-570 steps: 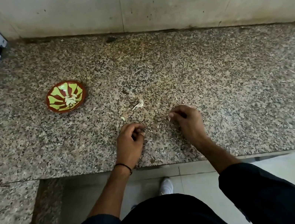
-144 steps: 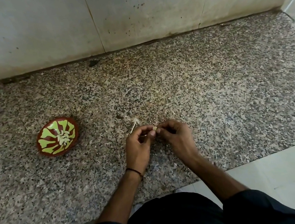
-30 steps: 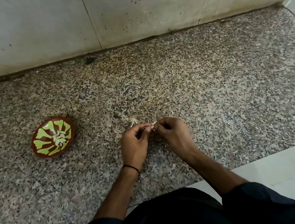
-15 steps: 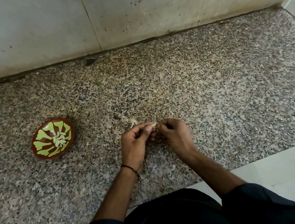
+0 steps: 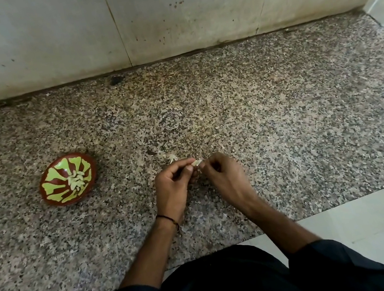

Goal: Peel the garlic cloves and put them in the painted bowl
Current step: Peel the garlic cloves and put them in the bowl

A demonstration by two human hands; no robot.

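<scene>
Hardly anything has shifted in the last half second: both hands keep to the same spot on the stone, joined at the fingertips. Nineteen seconds ago they lay apart.

From the head camera, the left hand (image 5: 171, 189) and the right hand (image 5: 224, 178) meet above the speckled grey-and-brown granite tabletop (image 5: 285, 129). Between them is a small pale garlic clove (image 5: 197, 162). The left fingers (image 5: 183, 163) are curled, with the tips pinching one end of the clove. The right fingers (image 5: 210, 160) are curled as well and pinch the other end. How much skin is left on the clove is too small to tell. A thin black thread band (image 5: 167, 218) circles the left wrist, and dark sleeves cover both forearms lower in the view.

A wispy white scrap of garlic skin (image 5: 171, 158) lies on the stone just beyond the left fingertips. Well to the left stands the round red-brown painted bowl with light green petal shapes (image 5: 49, 174), upright, holding a small heap of peeled pale cloves (image 5: 76, 181) at its centre. A stained off-white wall (image 5: 163, 10) rises behind the tabletop, and pale floor tiles (image 5: 377, 228) show at lower right.
</scene>
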